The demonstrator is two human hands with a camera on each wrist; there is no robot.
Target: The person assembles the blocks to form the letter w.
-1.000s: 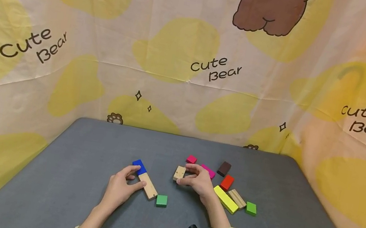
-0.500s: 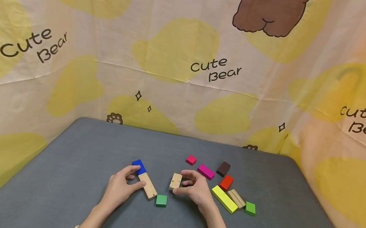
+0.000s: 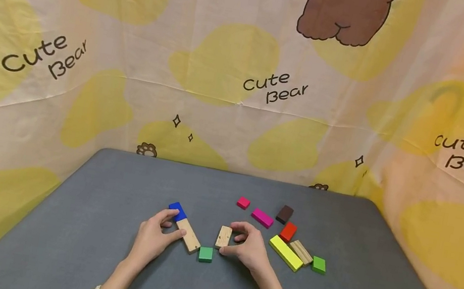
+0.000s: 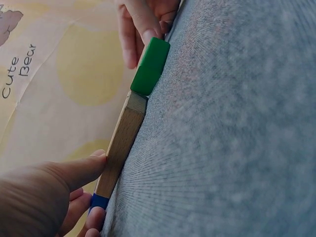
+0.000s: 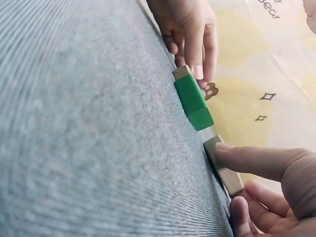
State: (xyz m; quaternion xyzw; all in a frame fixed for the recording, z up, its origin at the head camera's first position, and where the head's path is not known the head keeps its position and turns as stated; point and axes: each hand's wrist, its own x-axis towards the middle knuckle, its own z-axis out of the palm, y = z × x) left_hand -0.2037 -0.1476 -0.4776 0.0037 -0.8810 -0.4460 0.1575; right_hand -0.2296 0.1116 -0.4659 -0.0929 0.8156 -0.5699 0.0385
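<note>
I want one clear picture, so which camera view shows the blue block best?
The head view: most of the blue block shows there, the left hand covering a little. The left wrist view shows only a small part beside that hand; the right wrist view shows none.

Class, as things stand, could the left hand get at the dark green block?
Probably yes: nothing covers the dark green block. The left hand, though, touches the long wooden block and blue block, so it would likely have to let go first.
</note>
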